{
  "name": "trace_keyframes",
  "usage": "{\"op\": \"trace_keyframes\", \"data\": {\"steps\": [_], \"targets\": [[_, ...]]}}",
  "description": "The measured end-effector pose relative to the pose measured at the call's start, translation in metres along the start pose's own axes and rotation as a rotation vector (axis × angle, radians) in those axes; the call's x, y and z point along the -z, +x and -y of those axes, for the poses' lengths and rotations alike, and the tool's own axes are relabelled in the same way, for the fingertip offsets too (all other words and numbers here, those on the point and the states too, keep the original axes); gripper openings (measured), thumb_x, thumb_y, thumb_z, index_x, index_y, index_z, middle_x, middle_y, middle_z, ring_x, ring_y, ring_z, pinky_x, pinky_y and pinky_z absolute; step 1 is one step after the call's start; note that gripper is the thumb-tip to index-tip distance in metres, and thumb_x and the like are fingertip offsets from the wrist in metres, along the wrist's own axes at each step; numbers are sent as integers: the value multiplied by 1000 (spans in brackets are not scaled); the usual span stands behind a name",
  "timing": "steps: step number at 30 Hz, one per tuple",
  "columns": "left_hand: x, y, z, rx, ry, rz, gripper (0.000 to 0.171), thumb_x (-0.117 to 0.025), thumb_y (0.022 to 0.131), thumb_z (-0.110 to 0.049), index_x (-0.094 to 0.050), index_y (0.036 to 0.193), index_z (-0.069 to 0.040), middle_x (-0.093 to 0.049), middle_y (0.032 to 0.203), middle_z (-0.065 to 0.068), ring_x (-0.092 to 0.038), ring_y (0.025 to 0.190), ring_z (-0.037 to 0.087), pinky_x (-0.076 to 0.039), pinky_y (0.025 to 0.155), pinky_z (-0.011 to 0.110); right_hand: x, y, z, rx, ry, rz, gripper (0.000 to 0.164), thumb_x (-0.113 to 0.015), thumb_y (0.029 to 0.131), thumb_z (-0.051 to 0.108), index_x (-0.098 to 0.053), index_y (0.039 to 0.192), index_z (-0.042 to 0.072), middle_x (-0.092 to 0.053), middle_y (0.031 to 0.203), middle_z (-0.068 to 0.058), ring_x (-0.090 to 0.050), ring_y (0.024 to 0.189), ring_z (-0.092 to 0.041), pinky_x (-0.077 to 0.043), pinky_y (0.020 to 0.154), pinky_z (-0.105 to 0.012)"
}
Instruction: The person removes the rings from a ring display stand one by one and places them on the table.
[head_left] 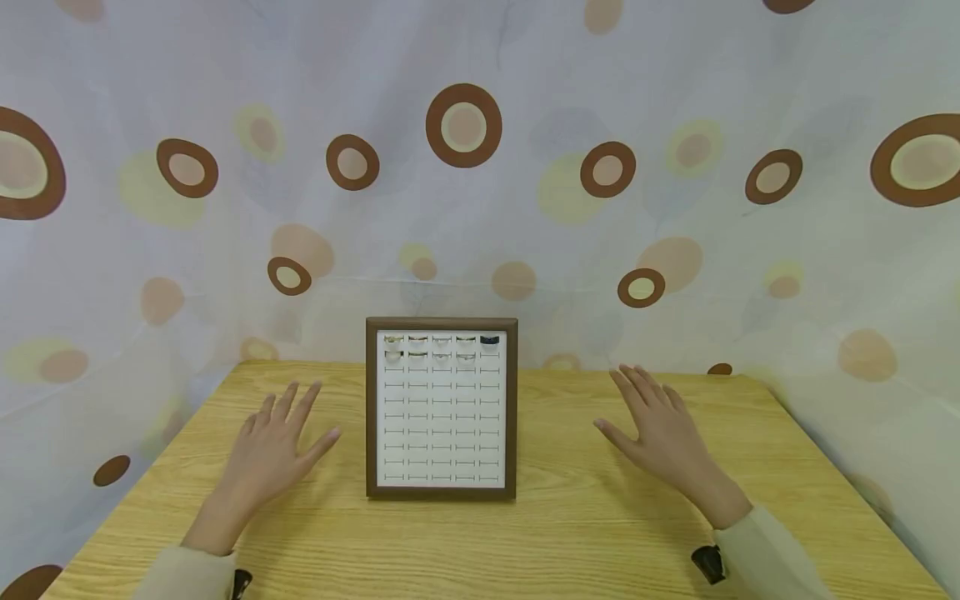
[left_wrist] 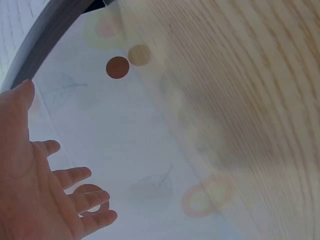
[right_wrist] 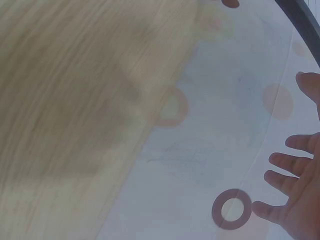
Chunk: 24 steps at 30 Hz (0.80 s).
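Note:
A ring display board [head_left: 441, 423] with a brown frame and a white slotted face stands on the table, leaning slightly back. Several rings sit in its top two rows, mostly gold or silver toned, and a dark band ring [head_left: 489, 340] occupies the top right slot. My left hand [head_left: 262, 454] is to the left of the board, fingers spread and holding nothing. On the other side, my right hand [head_left: 663, 433] is likewise spread, apart from the board. Both wrist views show bare palms, with part of the dark frame [left_wrist: 42, 42] beyond the left thumb.
The board and hands are over a light wood-grain table [head_left: 450, 550]. Behind it and along both sides hangs a pale curtain [head_left: 480, 217] printed with brown rings and dots. Dark wrist devices [head_left: 708, 564] show at both sleeve cuffs.

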<state>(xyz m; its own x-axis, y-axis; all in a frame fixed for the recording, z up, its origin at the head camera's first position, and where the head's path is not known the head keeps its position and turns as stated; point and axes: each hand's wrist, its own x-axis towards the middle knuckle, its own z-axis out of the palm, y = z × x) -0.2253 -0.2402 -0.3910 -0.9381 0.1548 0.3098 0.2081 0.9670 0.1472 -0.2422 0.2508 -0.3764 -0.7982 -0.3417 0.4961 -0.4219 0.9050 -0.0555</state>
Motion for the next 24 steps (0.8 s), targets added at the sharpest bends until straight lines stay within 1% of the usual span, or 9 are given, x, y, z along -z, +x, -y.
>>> {"op": "trace_keyframes", "data": {"steps": [3,6,10,15,19,24], "targets": [[-1,2,-4,-25,0,-31,74,-42,89,-59,-21,146,-17,-26,146,22,-29,127,50,-27,96,67,-1,9,5,47,5,-68,68,-62,84,41,-39,136,3,-43,136,-18,-39,125,-37,-33,95,-60],[-2,5,-7,-51,-19,-58,72,-44,89,-56,-22,145,-17,-30,144,22,-35,124,48,-32,92,67,-1,18,11,89,18,-130,64,-66,81,36,-45,131,1,-48,130,-18,-46,118,-36,-37,92,-58],[-2,9,-12,-95,-64,-81,71,-47,89,-53,-24,145,-14,-35,142,21,-40,121,46,-37,89,64,1,29,20,131,24,-185,61,-69,79,34,-49,126,1,-53,124,-16,-51,112,-35,-40,89,-57],[-2,13,-19,-129,-121,-83,70,-47,90,-52,-27,143,-12,-38,140,20,-41,121,44,-38,92,61,5,41,31,161,33,-221,57,-70,77,32,-53,121,2,-57,119,-15,-52,110,-33,-41,88,-54],[-2,15,-24,-129,-162,-71,71,-46,89,-54,-27,144,-14,-39,140,19,-41,123,42,-37,95,59,8,51,39,178,38,-234,53,-71,76,31,-55,119,3,-59,117,-14,-54,108,-32,-43,85,-52],[-3,18,-30,-120,-213,-49,71,-45,88,-57,-27,144,-15,-40,140,17,-41,124,40,-36,97,58,11,65,51,201,49,-223,51,-72,77,30,-56,117,3,-60,115,-15,-55,106,-32,-44,84,-50]]}}
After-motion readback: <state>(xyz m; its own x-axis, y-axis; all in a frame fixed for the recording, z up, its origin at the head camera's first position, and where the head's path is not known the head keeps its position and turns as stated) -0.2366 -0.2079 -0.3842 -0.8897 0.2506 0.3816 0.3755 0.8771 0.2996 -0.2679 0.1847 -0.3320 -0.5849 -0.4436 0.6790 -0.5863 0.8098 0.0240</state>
